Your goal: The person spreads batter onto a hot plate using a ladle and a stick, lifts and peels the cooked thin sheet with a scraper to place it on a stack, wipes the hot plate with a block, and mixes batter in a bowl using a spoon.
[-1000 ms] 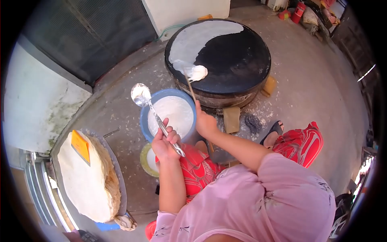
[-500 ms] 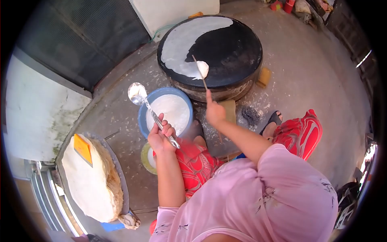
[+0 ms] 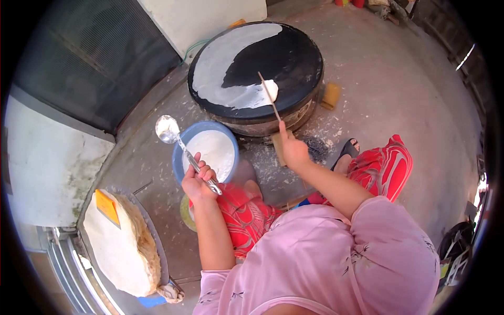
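Observation:
My left hand (image 3: 200, 178) is closed around the handle of a metal ladle (image 3: 168, 129), whose bowl carries white residue. Below the ladle stands a blue basin (image 3: 177, 163) of white batter (image 3: 211, 152). In my right hand (image 3: 295, 150) is a thin wooden spreader stick (image 3: 271, 97), its far part resting across the black round griddle (image 3: 278, 58). A lump of white batter (image 3: 271, 90) sits against the stick. A thin white layer of batter (image 3: 212, 68) covers the griddle's left side in a curved band; the right side is bare black.
At the lower left lies a tall stack of thin flatbreads (image 3: 118, 247) with an orange scraper (image 3: 107, 208) on top. A yellow block (image 3: 331, 95) is on the floor right of the griddle. A green bowl (image 3: 187, 212) is partly hidden by my left forearm.
My right hand has moved the stick and batter lump rightward along the griddle's near edge, lengthening the white layer there. The left hand still holds the ladle. The view has shifted slightly.

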`<action>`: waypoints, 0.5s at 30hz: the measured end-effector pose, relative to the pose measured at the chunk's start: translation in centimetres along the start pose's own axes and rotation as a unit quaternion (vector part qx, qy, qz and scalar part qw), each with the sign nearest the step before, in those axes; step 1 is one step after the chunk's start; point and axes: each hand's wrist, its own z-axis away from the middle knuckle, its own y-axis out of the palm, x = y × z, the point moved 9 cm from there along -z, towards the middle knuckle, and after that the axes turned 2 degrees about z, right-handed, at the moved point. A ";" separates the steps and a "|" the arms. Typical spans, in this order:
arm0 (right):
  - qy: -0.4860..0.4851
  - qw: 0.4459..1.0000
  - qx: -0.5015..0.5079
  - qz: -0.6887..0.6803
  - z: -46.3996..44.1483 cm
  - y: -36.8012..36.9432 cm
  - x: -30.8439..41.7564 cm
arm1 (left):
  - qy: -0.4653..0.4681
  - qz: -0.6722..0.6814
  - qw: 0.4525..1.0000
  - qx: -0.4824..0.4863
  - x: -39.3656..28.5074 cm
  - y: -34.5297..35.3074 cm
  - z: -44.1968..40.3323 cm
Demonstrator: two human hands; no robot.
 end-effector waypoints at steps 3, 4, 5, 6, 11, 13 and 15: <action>-0.040 0.996 0.081 0.019 -0.4 1.1 0.5 | 0.009 -0.003 1.000 -0.001 0.0 -0.2 -0.3; -0.077 0.993 0.073 0.041 -0.9 1.7 0.8 | 0.011 -0.001 1.000 -0.001 0.0 -0.1 -0.4; -0.075 0.994 0.075 0.036 -1.5 2.0 -0.4 | 0.011 -0.006 1.000 -0.003 0.0 -0.1 -0.3; -0.057 0.998 0.028 0.025 -2.6 1.0 -2.6 | 0.004 -0.010 1.000 -0.002 0.2 0.0 -0.3; 0.217 0.874 0.083 -0.426 -2.3 -1.4 -7.5 | 0.017 -0.020 1.000 -0.006 0.3 0.0 -0.5; 0.114 0.933 0.028 -0.341 -2.2 0.5 -6.7 | 0.016 -0.018 1.000 -0.008 0.3 0.1 -0.7; -0.022 0.989 0.009 -0.147 -0.7 -1.3 -3.4 | 0.013 -0.017 1.000 -0.010 0.6 0.2 -1.0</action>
